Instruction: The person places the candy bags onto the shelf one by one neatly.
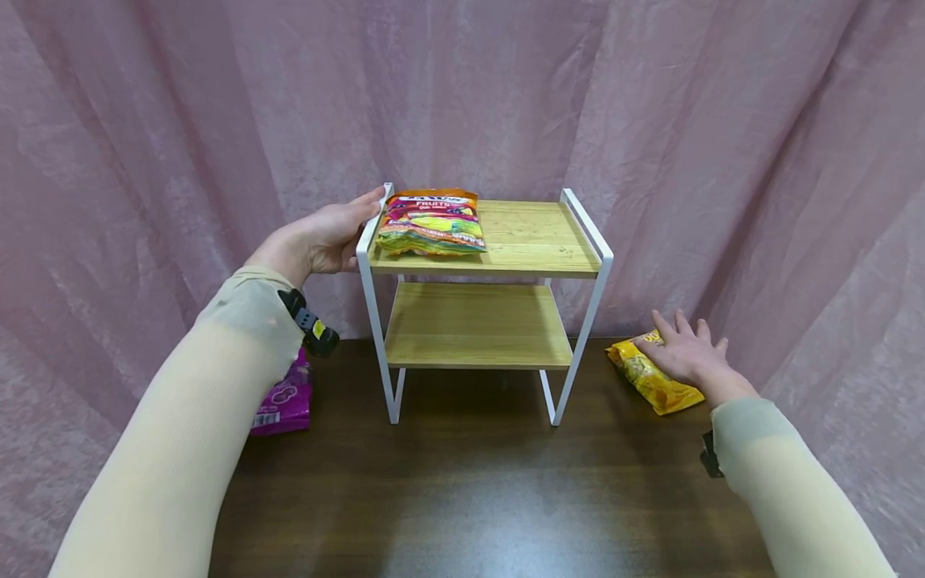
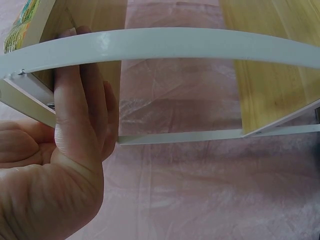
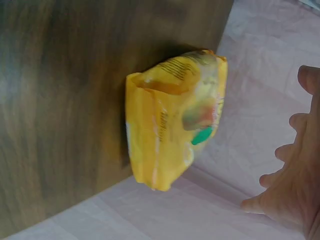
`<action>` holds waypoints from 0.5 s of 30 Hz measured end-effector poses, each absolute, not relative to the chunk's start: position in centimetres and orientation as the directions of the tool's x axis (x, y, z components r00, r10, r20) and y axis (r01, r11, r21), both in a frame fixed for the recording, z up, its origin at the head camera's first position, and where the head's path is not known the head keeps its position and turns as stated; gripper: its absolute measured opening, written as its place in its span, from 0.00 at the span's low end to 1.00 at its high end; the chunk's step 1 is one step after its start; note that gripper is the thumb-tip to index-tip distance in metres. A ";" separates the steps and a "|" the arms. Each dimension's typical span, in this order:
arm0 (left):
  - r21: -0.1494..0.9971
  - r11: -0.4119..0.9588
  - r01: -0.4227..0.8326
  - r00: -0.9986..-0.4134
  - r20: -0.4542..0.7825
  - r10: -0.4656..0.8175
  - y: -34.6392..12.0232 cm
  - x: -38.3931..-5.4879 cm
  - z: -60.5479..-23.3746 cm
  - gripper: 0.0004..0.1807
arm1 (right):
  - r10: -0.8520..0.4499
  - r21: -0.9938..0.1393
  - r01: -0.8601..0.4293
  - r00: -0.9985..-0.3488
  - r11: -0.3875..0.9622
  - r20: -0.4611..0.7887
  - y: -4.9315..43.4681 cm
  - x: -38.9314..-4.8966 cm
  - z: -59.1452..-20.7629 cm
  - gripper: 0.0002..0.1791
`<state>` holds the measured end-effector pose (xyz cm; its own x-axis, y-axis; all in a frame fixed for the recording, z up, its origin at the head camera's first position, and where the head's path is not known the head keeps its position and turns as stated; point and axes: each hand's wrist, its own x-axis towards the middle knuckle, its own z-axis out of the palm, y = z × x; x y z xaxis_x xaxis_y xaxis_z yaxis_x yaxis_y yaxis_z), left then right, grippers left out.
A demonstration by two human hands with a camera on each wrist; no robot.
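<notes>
A small two-tier shelf [image 1: 535, 233] with wooden boards and a white metal frame stands on the dark table. At its upper left side my left hand [image 1: 336, 233] grips the frame and board edge. The left wrist view shows those fingers [image 2: 72, 110] passing behind the white side bar [image 2: 175, 45], against the upper board's underside. On the top board, close to this hand, lies a fruit candy bag [image 1: 433, 225]. My right hand [image 1: 682, 349] hovers with spread fingers over a yellow bag [image 3: 165, 120] on the table, apart from it in the right wrist view.
A purple bag [image 1: 285, 401] lies on the table [image 1: 462, 490] left of the shelf, partly hidden behind my left forearm. Pink curtains [image 1: 491, 96] hang close behind the shelf and along both sides.
</notes>
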<state>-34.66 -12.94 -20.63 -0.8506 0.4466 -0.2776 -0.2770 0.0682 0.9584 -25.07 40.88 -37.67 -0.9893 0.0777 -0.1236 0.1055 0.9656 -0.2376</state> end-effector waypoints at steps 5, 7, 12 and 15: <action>0.958 0.073 -0.276 -0.854 -0.280 0.439 -13.0 -34.6 -20.6 0.30 | 0.084 -0.247 0.114 -0.988 0.962 -0.130 40.7 -25.2 -39.2 0.53; 0.959 0.072 -0.275 -0.854 -0.278 0.439 -13.0 -34.5 -20.6 0.30 | 0.083 -0.250 0.114 -0.988 0.962 -0.128 40.7 -25.1 -39.8 0.52; 0.959 0.073 -0.274 -0.856 -0.278 0.436 -13.0 -34.5 -20.6 0.30 | 0.089 -0.252 0.118 -0.988 0.961 -0.125 40.6 -24.9 -40.8 0.51; 0.959 0.076 -0.275 -0.857 -0.280 0.432 -12.9 -34.5 -20.6 0.30 | 0.096 -0.265 0.130 -0.986 0.955 -0.137 40.5 -24.8 -41.3 0.52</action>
